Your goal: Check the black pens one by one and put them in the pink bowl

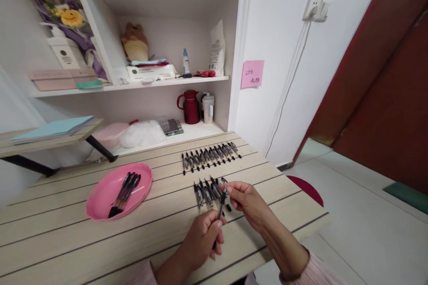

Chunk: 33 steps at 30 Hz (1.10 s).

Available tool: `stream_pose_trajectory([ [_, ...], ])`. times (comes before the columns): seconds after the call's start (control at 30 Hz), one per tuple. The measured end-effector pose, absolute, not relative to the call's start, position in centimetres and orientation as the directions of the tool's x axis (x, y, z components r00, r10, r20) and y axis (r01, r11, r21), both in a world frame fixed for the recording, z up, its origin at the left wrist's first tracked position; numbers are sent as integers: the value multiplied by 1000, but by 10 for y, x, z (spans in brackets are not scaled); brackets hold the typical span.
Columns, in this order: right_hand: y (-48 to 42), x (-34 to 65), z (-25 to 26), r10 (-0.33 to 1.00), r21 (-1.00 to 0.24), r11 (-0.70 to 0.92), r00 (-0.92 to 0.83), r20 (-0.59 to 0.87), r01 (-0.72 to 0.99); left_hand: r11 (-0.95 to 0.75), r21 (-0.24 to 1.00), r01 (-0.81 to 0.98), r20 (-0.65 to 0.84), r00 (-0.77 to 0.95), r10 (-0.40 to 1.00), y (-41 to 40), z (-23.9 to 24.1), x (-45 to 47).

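- Holding a pen (pixel 222 203) near the table's front edge, the left hand (pixel 202 236) has its fingers curled closed around the lower part, thumb lying along it; the pen leans slightly to the right, its dark upper part bare above the fist.
- The right hand (pixel 247 202) meets that upper end, thumb and forefinger brought together at the tip; its other fingers are bent; whether a separate small part sits in the pinch is too small to tell.
- Just beyond the hands lies the front row (pixel 207 196) of pens, set side by side, their right end partly covered by the right hand and the held pen; farther back, apart from it, lies the longer back row (pixel 211 156), laid out the same way, with small black pieces at its near ends.
- To the left, on the table (pixel 160 236), stands a pink bowl (pixel 96 198); a bunch of dark pens (pixel 128 191) lies slanted in it, with a white strip (pixel 138 189) just beside them.
- Behind the table, a red jug (pixel 191 107) and a pale cup (pixel 208 108) stand close together in the shelf unit; a clear bag (pixel 143 134) lies to their left; a pink note (pixel 252 74) is stuck to the wall on the right.
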State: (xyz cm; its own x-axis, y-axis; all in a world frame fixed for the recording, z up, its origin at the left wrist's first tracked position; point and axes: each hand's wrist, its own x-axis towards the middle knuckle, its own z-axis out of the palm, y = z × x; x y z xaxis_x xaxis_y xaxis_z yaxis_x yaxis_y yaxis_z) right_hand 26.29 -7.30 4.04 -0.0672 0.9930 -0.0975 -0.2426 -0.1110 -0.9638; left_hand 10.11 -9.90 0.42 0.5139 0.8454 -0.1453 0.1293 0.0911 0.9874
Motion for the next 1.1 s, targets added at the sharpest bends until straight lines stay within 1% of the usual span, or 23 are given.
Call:
stream_pose_trajectory([
  [0.13,-72,260,38,996,-964,-94,-10,-94,-249,88,988,126,-141,516,845,-99,3,101],
  [0.3,-71,263,38,992,-953,-105,-103,-78,-285,109,987,122,-156,502,851,-99,3,102],
  [0.47,-71,264,39,995,-960,-96,-57,-84,-261,108,985,130,-161,519,839,-99,5,101],
  [0.63,-72,264,42,985,-954,-132,-146,-95,-269,101,987,124,-150,506,850,-99,5,101],
  [0.77,-71,264,42,993,-964,-107,-64,-94,-245,89,989,120,-138,512,848,-99,4,101],
  [0.93,-71,267,41,984,-962,-118,-160,-80,-247,83,988,127,-137,513,847,-99,5,101],
  [1.1,-72,265,41,991,-966,-94,-115,-68,-242,97,987,126,-149,516,844,-99,4,100],
])
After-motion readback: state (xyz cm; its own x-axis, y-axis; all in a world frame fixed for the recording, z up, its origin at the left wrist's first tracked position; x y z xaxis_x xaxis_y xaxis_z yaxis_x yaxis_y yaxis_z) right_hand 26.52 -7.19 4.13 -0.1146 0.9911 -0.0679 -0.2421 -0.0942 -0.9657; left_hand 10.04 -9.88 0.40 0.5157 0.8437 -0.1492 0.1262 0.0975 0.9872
